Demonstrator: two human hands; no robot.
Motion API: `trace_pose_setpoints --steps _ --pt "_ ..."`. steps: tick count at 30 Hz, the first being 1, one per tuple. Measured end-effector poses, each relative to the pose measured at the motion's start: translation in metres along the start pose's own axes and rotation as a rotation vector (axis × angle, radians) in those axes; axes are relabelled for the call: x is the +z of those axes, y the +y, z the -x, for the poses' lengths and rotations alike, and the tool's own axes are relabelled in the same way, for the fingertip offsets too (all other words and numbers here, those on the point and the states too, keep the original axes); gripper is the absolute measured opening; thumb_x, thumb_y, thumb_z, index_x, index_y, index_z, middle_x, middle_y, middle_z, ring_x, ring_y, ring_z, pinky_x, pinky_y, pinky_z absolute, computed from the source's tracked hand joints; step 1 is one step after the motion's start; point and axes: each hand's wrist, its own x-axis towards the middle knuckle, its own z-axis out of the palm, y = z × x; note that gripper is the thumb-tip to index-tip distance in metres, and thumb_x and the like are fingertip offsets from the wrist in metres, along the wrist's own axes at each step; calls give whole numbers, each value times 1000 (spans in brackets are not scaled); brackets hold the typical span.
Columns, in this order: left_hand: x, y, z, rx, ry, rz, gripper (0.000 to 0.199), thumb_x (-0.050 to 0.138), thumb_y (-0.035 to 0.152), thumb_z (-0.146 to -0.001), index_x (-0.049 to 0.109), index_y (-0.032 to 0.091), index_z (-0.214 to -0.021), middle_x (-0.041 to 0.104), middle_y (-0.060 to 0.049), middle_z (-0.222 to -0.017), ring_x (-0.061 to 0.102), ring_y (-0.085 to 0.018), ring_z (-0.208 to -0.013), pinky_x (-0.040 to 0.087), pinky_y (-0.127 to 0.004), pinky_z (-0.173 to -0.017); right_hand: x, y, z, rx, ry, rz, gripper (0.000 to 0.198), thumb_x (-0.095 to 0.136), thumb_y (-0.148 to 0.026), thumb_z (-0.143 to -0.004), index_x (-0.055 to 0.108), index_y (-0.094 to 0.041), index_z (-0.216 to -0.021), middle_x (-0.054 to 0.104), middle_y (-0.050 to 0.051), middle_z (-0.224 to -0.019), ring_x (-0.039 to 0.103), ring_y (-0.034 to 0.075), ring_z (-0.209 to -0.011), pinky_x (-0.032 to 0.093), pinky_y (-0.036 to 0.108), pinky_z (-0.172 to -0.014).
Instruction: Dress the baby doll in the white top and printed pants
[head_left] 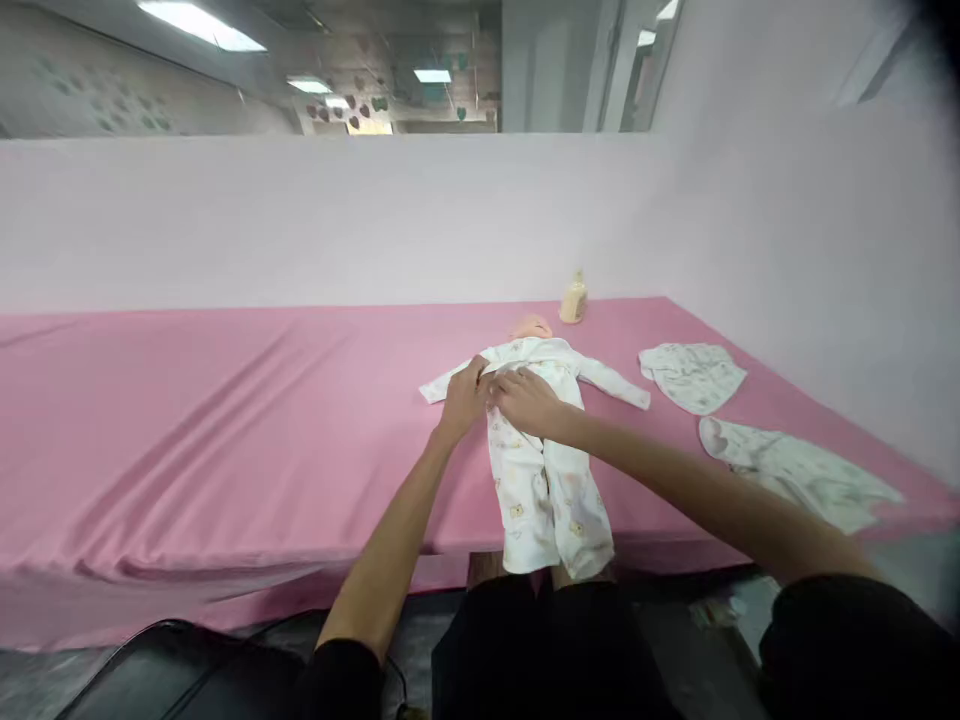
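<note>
Doll (532,326): head above collar
Top (553,350): laid out, sleeves spread
Trousers (521,500): straight, reaching surface (225,440) edge
Grip: left hand (465,396), right hand (529,402) pinch top
Top's side: seemingly unfinished

- Here's the broad table under a pink cloth (225,430), running along the foot of the smooth white wall (337,220), a clear glass window (420,90) above that.
- Right of centre, on the cloth, lies the long-sleeved white cotton baby outfit (523,500), sleeves out left and right, legs reaching over the near edge.
- Both bare hands are on its left side: left hand (466,397) outermost, right hand (526,402) just beside it.
- Behind its collar, a pink rounded doll's head (532,326); behind and right of that, a cream-coloured bottle (574,300) near the wall.
- Far right, two white printed cloths (691,378), one nearer than the other.
</note>
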Motion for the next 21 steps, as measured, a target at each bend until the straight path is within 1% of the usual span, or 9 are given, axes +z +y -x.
trace_pose_setpoints --steps 4,8,10,12,15,19,21 --pt "3 16 7 26 -45 44 15 42 26 -97 45 21 -84 47 4 -66 45 -13 -63 32 -25 -63 3 -1 3 61 -65 -41 31 45 -12 -93 73 -6 -104 69 20 -108 58 33 -111 36 46 -94" --pt "9 27 19 37 -69 115 19 41 26 -99 43 21 -81 53 2 -71 49 -14 -68 34 -26 -65 4 4 1 165 -137 -171 30 49 -20 -93 75 -9 -104 72 18 -110 60 31 -114 34 43 -100" --pt "13 30 26 27 -64 123 17 41 24 -98 42 21 -81 54 1 -74 50 -14 -69 35 -26 -66 4 8 -2 223 -174 -207 28 50 -20 -91 75 -10 -101 74 17 -107 64 30 -109 37 41 -95" --pt "16 32 31 17 -59 108 16 40 22 -97 42 21 -81 53 1 -73 48 -15 -69 33 -26 -65 4 10 -6 285 -194 -213 28 50 -18 -90 75 -10 -96 75 18 -100 68 31 -99 41 40 -84" --pt "16 32 33 -5 -56 101 16 40 24 -98 43 21 -83 52 2 -71 47 -14 -67 32 -26 -64 5 12 -10 341 -183 -217 27 49 -17 -89 74 -10 -93 76 18 -97 69 31 -92 41 37 -73" --pt "10 26 34 -78 -1 117 22 44 33 -98 43 21 -80 52 3 -73 47 -13 -68 34 -26 -64 6 13 -11 340 -129 -215 25 49 -15 -87 73 -12 -92 75 16 -98 68 29 -92 39 35 -72" --pt "6 19 37 -118 -1 107 24 45 40 -98 45 21 -83 52 3 -74 47 -13 -68 35 -26 -64 8 14 -10 323 -100 -209 25 49 -14 -87 73 -12 -91 74 17 -99 67 29 -94 39 35 -76"
